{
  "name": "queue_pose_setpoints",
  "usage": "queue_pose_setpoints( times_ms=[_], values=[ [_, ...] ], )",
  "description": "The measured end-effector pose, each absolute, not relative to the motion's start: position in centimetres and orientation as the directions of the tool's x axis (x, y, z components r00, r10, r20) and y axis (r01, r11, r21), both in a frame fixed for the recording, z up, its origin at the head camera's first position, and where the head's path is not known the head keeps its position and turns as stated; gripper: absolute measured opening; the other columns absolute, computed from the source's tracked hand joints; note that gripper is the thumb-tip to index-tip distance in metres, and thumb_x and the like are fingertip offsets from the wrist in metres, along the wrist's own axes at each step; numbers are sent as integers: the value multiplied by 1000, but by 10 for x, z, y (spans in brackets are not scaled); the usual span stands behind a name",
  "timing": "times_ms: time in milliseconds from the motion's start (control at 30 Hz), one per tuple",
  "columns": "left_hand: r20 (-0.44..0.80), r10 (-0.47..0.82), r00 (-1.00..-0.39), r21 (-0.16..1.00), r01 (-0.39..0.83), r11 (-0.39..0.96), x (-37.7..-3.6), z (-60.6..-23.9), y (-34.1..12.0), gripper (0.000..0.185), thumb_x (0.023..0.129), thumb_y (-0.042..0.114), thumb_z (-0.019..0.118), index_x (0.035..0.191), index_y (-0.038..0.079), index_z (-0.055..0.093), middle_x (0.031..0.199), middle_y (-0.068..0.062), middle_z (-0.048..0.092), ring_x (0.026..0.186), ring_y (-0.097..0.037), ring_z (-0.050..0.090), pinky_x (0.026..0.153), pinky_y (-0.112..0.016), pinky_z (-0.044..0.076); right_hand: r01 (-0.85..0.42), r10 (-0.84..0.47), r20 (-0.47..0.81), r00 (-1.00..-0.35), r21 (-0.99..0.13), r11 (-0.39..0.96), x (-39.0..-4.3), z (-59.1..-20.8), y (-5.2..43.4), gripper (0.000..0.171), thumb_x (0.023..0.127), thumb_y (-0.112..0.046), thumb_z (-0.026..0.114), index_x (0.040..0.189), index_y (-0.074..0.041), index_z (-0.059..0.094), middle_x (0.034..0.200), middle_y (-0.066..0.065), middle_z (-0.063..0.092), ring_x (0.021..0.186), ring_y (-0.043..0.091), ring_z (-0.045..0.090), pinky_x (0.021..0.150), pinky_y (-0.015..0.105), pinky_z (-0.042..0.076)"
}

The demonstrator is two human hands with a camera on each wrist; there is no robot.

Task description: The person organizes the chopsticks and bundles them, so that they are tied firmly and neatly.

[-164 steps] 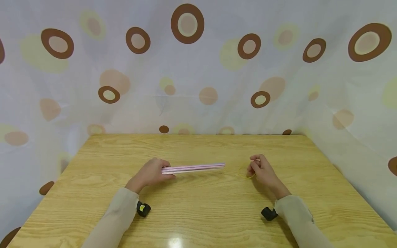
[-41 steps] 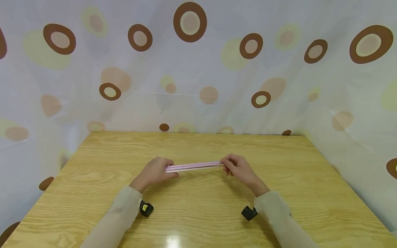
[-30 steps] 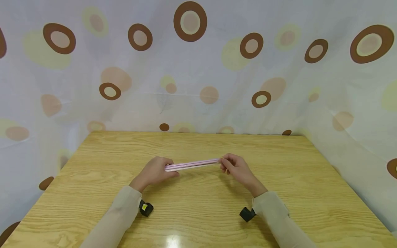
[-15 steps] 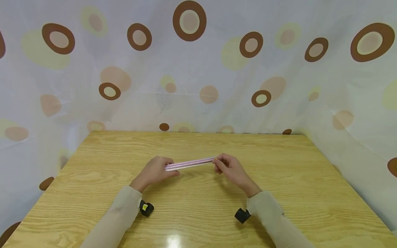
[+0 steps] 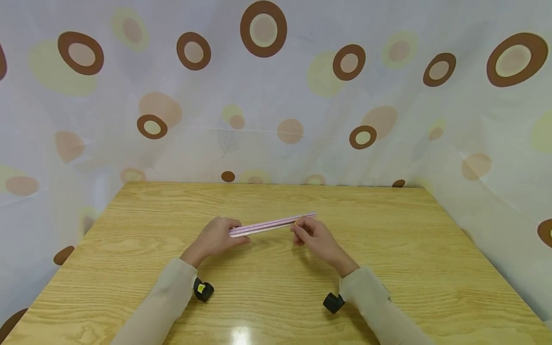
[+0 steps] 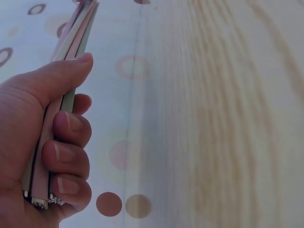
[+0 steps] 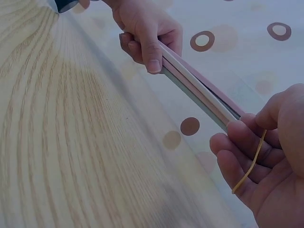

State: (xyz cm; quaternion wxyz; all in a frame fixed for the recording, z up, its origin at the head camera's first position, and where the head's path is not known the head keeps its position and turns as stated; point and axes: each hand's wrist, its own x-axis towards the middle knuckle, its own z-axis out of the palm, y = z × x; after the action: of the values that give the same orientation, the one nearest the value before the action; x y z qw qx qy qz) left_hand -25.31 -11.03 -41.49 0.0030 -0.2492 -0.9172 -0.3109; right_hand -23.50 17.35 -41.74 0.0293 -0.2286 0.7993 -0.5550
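My left hand (image 5: pixel 215 239) grips a bundle of several slim chopsticks (image 5: pixel 263 227) by their thicker, metal-capped ends. In the left wrist view the chopsticks (image 6: pixel 46 142) are pink, whitish and green, with the thumb laid along them and the fingers curled round. The bundle is held above the table and tilts up toward the right. At its thin end my right hand (image 5: pixel 315 238) pinches a yellow rubber band (image 7: pixel 251 164), its fingertips right at the sticks. In the right wrist view, part of the band runs across the right fingers; the rest is hidden behind fingers and sticks.
A wood-grain table (image 5: pixel 267 297) lies under both hands. Behind it hangs a pale curtain (image 5: pixel 289 96) with brown and beige circles. Black wrist cameras sit at the left cuff (image 5: pixel 203 290) and the right cuff (image 5: pixel 333 303).
The right hand has come in from the right with the rubber band and slid left along the chopsticks, whose thin ends now stick out past it. The left hand keeps its grip; the bundle tilts up more.
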Motion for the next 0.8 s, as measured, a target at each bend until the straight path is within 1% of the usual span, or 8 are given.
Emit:
queue_pose_setpoints(
  times_ms=[233,367,467,700,800],
  values=[
    [140,459,-877,626,438,646,-254,-416,-110,25,82,33,77,75,13,63,62,6,49,52,-6,40,49,-21,32,-324,-424,192,-885,-908,265,-235,-425,169,23,102,-6,43,97,15,51,83,21,61,73,7,60,70,29,54],
    [135,472,-871,672,431,602,-255,-419,-112,25,83,34,76,76,12,64,63,6,48,53,-7,40,49,-21,32,-313,-427,195,-883,-923,225,-235,-426,167,25,103,-6,41,101,16,51,83,17,59,73,6,61,73,34,55],
    [130,479,-868,697,424,578,-257,-422,-113,26,83,35,75,77,12,65,63,5,48,52,-7,39,49,-21,32,-318,-428,209,-879,-926,201,-234,-426,167,26,103,-6,40,102,17,51,83,17,59,74,6,62,73,38,55],
    [96,466,-880,737,377,561,-260,-423,-115,23,84,34,75,80,13,68,61,5,47,50,-7,38,47,-21,31,-333,-358,240,-902,-916,226,-235,-422,172,27,103,-8,41,103,15,54,80,17,59,71,9,62,70,32,54],
    [91,467,-880,739,374,560,-259,-422,-115,24,84,34,74,80,12,67,59,5,46,49,-8,38,46,-22,31,-331,-340,241,-909,-913,237,-236,-421,177,27,103,-9,42,103,15,54,80,17,58,71,10,62,71,34,54]
  ],
)
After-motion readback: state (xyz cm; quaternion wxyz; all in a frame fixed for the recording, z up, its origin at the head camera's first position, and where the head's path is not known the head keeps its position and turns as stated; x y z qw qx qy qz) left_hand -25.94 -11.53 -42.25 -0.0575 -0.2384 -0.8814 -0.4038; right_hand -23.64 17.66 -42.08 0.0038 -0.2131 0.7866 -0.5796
